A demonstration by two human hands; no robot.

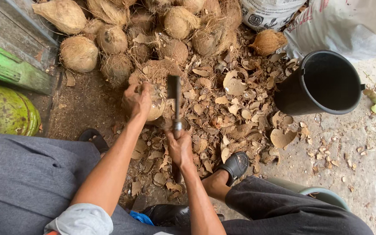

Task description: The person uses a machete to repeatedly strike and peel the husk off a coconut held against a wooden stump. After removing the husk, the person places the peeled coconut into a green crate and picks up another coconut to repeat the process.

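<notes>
The dirt and concrete floor (pixel 349 174) carries a heap of husked coconuts (pixel 122 35) at the top, a wide litter of brown shell chips (pixel 236 113) in the middle, a black bucket (pixel 323 82) at right and a green gas cylinder (pixel 5 111) at left.

I see a heap of brown hairy coconuts (pixel 109 30) at the top. Broken shell bits (pixel 236 109) cover the ground. A black bucket (pixel 323 82) stands on the right, with white sacks (pixel 336 21) behind it. A green tank (pixel 5 111) sits left.

Bare concrete floor (pixel 362 182) beside a green-painted wooden wall (pixel 5 65).
</notes>
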